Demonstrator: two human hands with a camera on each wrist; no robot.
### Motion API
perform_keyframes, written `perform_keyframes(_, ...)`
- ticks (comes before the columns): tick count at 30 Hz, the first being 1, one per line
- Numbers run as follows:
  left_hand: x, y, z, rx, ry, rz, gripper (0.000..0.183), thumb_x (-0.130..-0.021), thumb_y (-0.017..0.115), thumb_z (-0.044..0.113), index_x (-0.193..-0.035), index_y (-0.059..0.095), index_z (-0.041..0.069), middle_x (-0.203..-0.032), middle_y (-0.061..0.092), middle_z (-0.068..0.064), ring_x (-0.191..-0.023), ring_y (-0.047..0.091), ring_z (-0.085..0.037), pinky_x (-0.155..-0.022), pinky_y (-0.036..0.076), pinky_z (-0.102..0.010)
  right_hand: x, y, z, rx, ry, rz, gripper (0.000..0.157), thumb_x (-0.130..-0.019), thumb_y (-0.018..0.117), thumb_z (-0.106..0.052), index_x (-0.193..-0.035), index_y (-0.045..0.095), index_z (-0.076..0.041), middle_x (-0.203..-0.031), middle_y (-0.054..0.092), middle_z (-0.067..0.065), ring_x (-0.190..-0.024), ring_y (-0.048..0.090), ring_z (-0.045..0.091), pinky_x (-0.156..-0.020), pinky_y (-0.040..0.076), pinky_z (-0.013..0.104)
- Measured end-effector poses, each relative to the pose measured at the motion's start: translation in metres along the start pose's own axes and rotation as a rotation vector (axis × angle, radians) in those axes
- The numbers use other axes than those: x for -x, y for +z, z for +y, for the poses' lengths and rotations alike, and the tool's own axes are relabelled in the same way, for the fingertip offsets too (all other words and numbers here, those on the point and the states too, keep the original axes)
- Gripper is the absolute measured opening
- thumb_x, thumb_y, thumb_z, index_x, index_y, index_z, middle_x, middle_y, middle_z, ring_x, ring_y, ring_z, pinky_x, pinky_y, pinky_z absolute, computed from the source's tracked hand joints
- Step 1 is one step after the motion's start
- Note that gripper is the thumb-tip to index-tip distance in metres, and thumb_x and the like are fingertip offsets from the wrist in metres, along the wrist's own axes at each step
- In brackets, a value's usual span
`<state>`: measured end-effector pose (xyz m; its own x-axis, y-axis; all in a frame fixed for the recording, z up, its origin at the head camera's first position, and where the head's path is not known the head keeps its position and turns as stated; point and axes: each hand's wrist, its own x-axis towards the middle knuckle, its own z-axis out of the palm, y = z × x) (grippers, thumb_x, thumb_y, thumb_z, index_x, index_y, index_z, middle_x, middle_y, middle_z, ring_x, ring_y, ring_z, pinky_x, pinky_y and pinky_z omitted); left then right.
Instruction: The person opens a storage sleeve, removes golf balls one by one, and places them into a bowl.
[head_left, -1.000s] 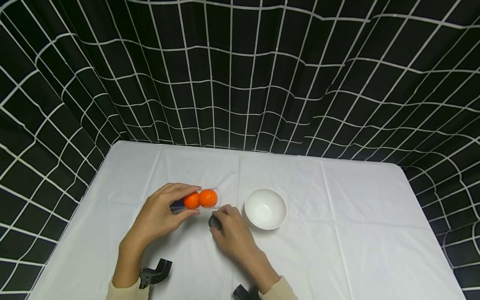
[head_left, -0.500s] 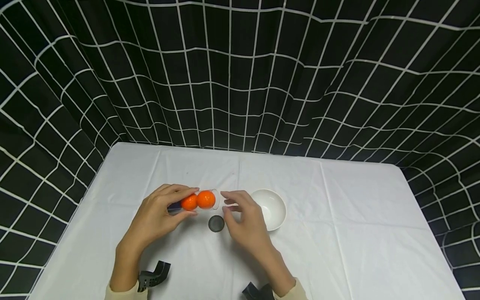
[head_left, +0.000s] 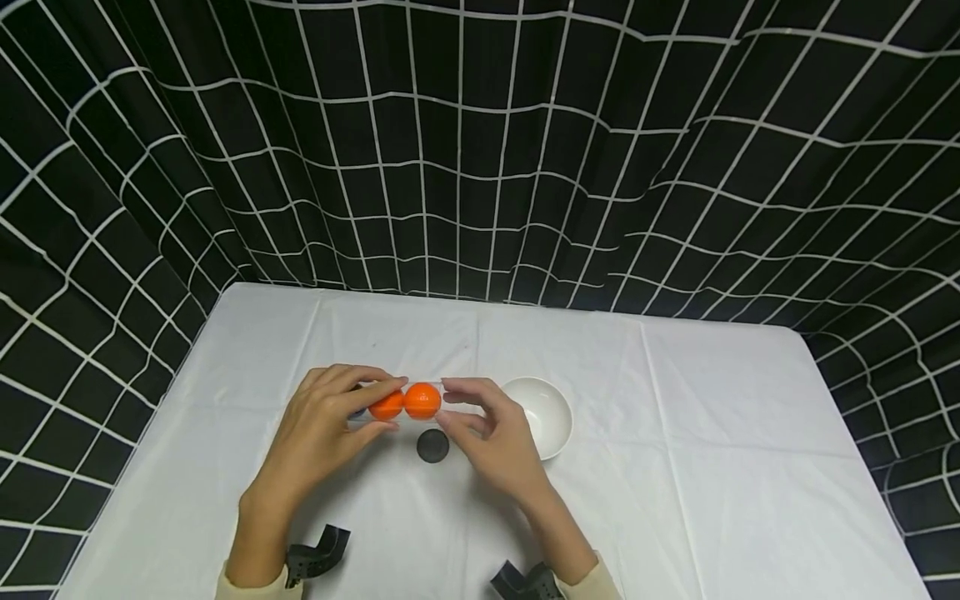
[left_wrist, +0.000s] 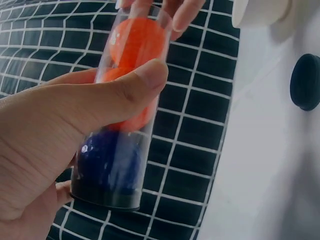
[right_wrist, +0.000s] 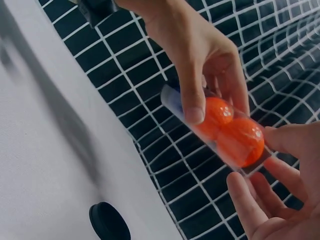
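My left hand (head_left: 318,425) holds a clear tube (left_wrist: 150,135) around its middle, thumb on one side and fingers on the other. Inside it are two orange balls (head_left: 423,401), one against the other, and a dark blue ball (left_wrist: 110,159) at the dark-capped end. With thumb and fingertips, my right hand (head_left: 495,433) pinches the rim of the tube's uncapped end. In the right wrist view the tube is tilted, raised off the table. A round black cap (head_left: 432,446) lies on the table just below the tube in the head view.
A white bowl (head_left: 553,421) stands behind my right hand, partly hidden by it. White cloth covers the table (head_left: 720,467). Black curtains with a white grid (head_left: 480,150) rise at the back and sides.
My right hand has let go of the black cap, leaving it on the table, and has moved up to the tube's uncapped end. My left hand keeps its grip, nearly still.
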<state>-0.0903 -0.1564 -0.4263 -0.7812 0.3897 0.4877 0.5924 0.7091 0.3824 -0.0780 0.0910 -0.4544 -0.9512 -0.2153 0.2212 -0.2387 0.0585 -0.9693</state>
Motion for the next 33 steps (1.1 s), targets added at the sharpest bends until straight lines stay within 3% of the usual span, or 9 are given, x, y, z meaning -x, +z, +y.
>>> perform_keyframes(5, -0.002, 0.001, 0.004, -0.034, 0.030, -0.004, 0.053, -0.076, 0.096, 0.028, -0.126, 0.079, 0.023, -0.119, 0.076, 0.001, -0.116, 0.068, -0.022, -0.105, 0.045, -0.043, -0.001, -0.007, 0.002, -0.019, 0.091, -0.018, 0.042, -0.096, 0.077, -0.006, -0.135, 0.066, -0.001, -0.133, 0.071, 0.020, -0.111, 0.077, 0.032, -0.094, 0.063, 0.024)
perform_keyframes(10, -0.002, 0.002, 0.007, -0.074, 0.051, 0.006, 0.050, -0.078, 0.095, 0.024, -0.126, 0.079, 0.023, -0.120, 0.076, 0.000, -0.116, 0.068, -0.023, -0.106, 0.044, -0.046, -0.002, -0.009, 0.002, -0.062, 0.109, -0.037, 0.044, -0.096, 0.076, -0.005, -0.136, 0.063, 0.006, -0.134, 0.069, 0.025, -0.113, 0.075, 0.038, -0.094, 0.062, 0.023)
perform_keyframes(18, -0.003, 0.000, 0.009, -0.096, 0.048, 0.019, 0.051, -0.077, 0.095, 0.015, -0.124, 0.078, 0.022, -0.121, 0.076, 0.001, -0.117, 0.068, -0.023, -0.107, 0.044, -0.048, -0.001, -0.008, -0.001, -0.099, 0.102, -0.054, 0.042, -0.096, 0.076, -0.005, -0.136, 0.064, 0.000, -0.132, 0.069, 0.027, -0.102, 0.078, 0.009, -0.093, 0.063, 0.024)
perform_keyframes(27, -0.005, -0.003, 0.011, -0.093, 0.043, 0.035, 0.050, -0.077, 0.096, 0.021, -0.124, 0.078, 0.022, -0.120, 0.076, 0.000, -0.117, 0.067, -0.023, -0.107, 0.044, -0.049, -0.003, -0.009, -0.005, -0.102, 0.157, -0.062, 0.045, -0.095, 0.077, -0.009, -0.138, 0.064, -0.007, -0.133, 0.068, 0.021, -0.102, 0.081, 0.022, -0.088, 0.064, 0.024)
perform_keyframes(33, -0.004, 0.000, 0.009, -0.041, 0.021, 0.016, 0.047, -0.081, 0.093, 0.025, -0.126, 0.078, 0.019, -0.122, 0.077, 0.000, -0.118, 0.069, -0.024, -0.109, 0.048, -0.048, -0.002, -0.014, -0.007, -0.048, 0.149, -0.004, 0.044, -0.094, 0.078, -0.008, -0.136, 0.066, -0.005, -0.132, 0.070, 0.015, -0.113, 0.074, 0.013, -0.092, 0.063, 0.024)
